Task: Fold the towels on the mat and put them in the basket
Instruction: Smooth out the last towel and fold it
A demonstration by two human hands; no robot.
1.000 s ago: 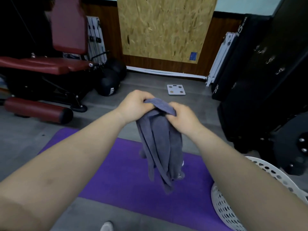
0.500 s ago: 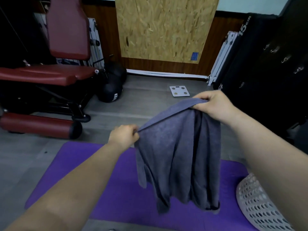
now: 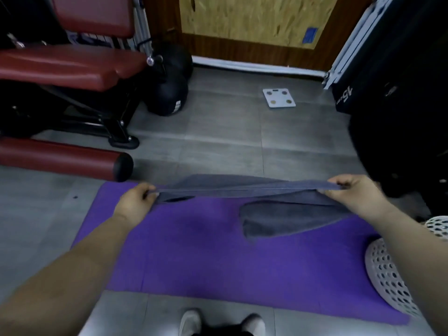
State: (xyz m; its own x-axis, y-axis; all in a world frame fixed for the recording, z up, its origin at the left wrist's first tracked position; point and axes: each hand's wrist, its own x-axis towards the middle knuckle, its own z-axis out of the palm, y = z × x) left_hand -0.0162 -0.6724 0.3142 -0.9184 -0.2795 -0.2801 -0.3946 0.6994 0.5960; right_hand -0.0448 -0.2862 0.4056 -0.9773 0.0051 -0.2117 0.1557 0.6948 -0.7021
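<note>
A grey towel (image 3: 242, 187) is stretched wide and nearly level above the far edge of the purple mat (image 3: 206, 251). My left hand (image 3: 137, 200) pinches its left corner and my right hand (image 3: 351, 192) pinches its right corner. Part of the towel hangs down on the right side, and its lower flap (image 3: 286, 219) lies over the mat. The white perforated basket (image 3: 392, 280) stands at the mat's right end, partly hidden by my right forearm.
A red padded gym bench (image 3: 63, 66) with a red roller (image 3: 60, 158) stands to the left. Black medicine balls (image 3: 167, 93) sit behind it. A white scale (image 3: 278, 98) lies on the grey floor. Black equipment (image 3: 400, 117) fills the right side. My shoes (image 3: 220, 322) are at the mat's near edge.
My hands moved apart and downward, spreading the towel from a hanging bunch into a wide, flat span over the mat. My view tilted down toward the mat.
</note>
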